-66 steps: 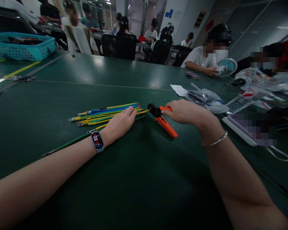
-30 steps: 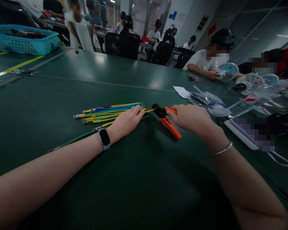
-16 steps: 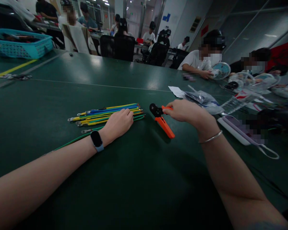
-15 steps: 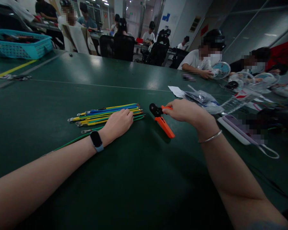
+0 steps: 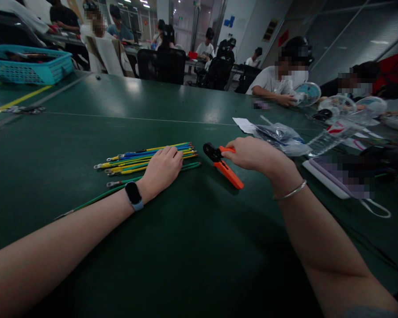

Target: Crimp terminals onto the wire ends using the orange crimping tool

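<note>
Several yellow, green and blue wires (image 5: 132, 164) with ring lugs at their left ends lie side by side on the green table (image 5: 172, 256). My left hand (image 5: 164, 167) rests over their right part, fingers curled down; what its fingertips grip is hidden. A separate green wire (image 5: 94, 198) runs down to the left, partly behind my left wrist. My right hand (image 5: 247, 152) is closed on one orange handle of the crimping pliers (image 5: 230, 173). The pliers' handles are spread, and their black head points left toward the wire ends.
Right of my right hand lie a plastic bag (image 5: 280, 137), a clear bottle (image 5: 330, 137) and a phone (image 5: 341, 176) on a white object. A blue basket (image 5: 29, 66) stands at the far left. People sit beyond the table, one with a small fan (image 5: 307, 94).
The pliers' head has shifted slightly left with my right hand. Near my left hand, the lower green wire has moved a little left and down from the bundle.
</note>
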A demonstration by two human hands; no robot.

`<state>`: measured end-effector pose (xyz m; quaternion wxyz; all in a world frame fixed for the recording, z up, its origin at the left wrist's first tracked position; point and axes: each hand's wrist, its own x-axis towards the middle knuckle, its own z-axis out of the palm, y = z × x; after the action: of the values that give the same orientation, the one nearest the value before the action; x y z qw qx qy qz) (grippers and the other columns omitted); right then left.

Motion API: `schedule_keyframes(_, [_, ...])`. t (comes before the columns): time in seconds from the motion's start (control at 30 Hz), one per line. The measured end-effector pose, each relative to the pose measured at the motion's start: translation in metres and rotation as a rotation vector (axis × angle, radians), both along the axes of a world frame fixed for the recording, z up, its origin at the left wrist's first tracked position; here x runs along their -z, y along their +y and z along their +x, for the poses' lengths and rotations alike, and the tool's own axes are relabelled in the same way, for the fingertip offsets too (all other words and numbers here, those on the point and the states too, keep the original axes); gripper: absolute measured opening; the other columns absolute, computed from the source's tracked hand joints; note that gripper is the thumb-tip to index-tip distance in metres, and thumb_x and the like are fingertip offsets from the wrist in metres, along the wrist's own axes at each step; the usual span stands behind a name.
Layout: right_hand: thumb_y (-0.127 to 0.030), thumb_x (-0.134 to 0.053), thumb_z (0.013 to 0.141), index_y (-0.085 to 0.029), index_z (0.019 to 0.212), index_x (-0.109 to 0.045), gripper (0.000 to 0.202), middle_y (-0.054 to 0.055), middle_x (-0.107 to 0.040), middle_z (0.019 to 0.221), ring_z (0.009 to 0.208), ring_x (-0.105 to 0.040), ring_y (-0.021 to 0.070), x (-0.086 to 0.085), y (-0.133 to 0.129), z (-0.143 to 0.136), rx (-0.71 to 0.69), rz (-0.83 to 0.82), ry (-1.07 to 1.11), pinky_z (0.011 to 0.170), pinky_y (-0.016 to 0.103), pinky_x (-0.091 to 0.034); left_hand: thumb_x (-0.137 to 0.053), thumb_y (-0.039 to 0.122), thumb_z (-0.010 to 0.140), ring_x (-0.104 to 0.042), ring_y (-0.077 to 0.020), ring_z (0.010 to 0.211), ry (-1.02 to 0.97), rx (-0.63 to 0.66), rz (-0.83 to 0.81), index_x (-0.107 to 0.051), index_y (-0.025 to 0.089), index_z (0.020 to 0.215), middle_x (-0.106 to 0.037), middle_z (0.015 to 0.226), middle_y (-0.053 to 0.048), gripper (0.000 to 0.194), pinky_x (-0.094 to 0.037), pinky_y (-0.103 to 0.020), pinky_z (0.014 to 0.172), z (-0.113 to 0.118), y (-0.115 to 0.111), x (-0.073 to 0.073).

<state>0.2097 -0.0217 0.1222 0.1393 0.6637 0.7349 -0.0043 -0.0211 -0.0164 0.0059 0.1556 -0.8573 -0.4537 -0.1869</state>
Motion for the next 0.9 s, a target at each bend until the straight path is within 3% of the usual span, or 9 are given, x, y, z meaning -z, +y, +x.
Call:
schedule_keyframes(0.4, [-0.045,-0.041,0.098,-0.015,0.121,-0.071,0.047,0.021,-0.073,0.114,0.100,-0.070,0.0333,-0.0013,-0.0033,-0.0039,-0.001,0.017,-0.012,0.081,0.044,-0.053,-0.047,0.019,0.095,-0.059,-0.0262,0.092,-0.136,-0.125,-0.160,-0.061,0.013,0.100,-0.064,0.101,-0.013,0.016,-0.053,-0.042,0.083,-0.0027,0.0046,0.0016])
schedule_keyframes(0.67, [-0.044,-0.041,0.098,-0.016,0.127,-0.068,0.048,0.021,-0.072,0.120,0.106,-0.069,0.0354,-0.0006,-0.0047,-0.0048,-0.007,0.031,-0.025,0.084,0.046,-0.053,-0.048,0.018,0.098,-0.061,-0.0229,0.094,-0.270,0.013,-0.242,-0.061,0.015,0.099,-0.066,0.101,-0.009,0.014,-0.052,-0.037,0.085,-0.0081,0.0081,0.0044])
schedule_keyframes(0.9, [-0.046,-0.039,0.098,-0.016,0.121,-0.070,0.049,0.019,-0.073,0.113,0.099,-0.069,0.0331,-0.0002,-0.0028,-0.0022,-0.009,0.011,-0.022,0.081,0.045,-0.052,-0.049,0.023,0.100,-0.062,-0.0227,0.096,-0.297,0.019,-0.269,-0.066,0.014,0.102,-0.068,0.103,-0.010,0.019,-0.054,-0.039,0.088,-0.0087,0.0075,0.0036])
